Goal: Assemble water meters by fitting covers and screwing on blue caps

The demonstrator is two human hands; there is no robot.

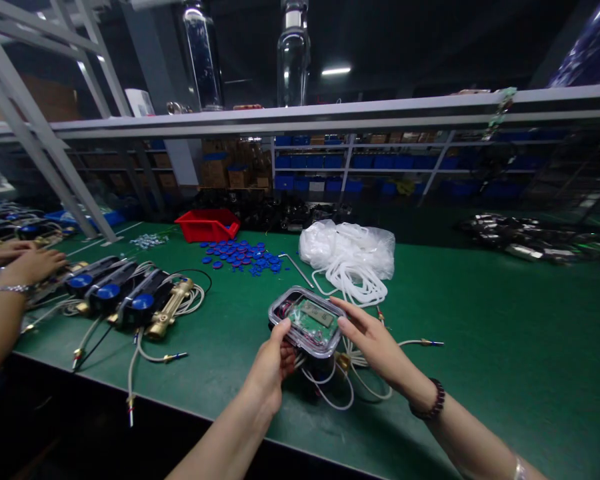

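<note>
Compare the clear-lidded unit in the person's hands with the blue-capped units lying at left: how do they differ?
The clear-lidded unit is gripped by the left hand and right hand, its circuit board visible; the blue-capped units lie untouched on the green table, black housings closed. Both trail white cables.

Under the clear-lidded meter (307,321) my left hand (271,365) and right hand (375,343) hide its body; beside it, the circuit board's print is too small to read, and my co-worker's arm (0,313) is cut off by the left edge
</note>
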